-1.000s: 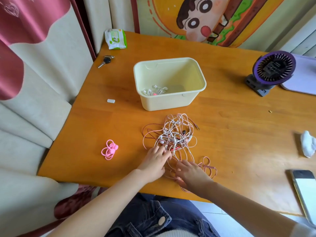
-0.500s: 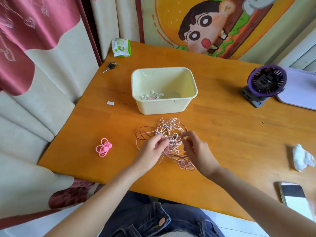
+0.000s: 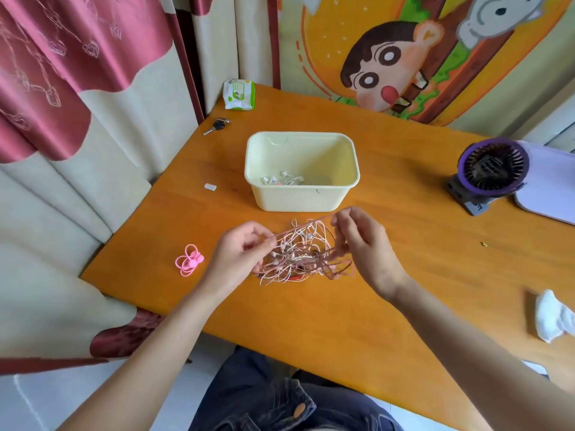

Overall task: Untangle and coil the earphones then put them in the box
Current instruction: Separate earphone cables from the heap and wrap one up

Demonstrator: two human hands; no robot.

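Head view: the left hand [image 3: 239,253] and right hand [image 3: 364,244] have lifted the tangled earphones [image 3: 301,253] off the table [image 3: 404,290]. Each pinches one pink strand with curled fingers, pulling it taut. The bundle hangs between the box [image 3: 298,200] and the table's near edge. Untangling has barely begun, I judge.

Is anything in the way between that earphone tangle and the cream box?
Nothing visible. Only bare table lies between the earphone tangle and the box, which stands open just beyond it.
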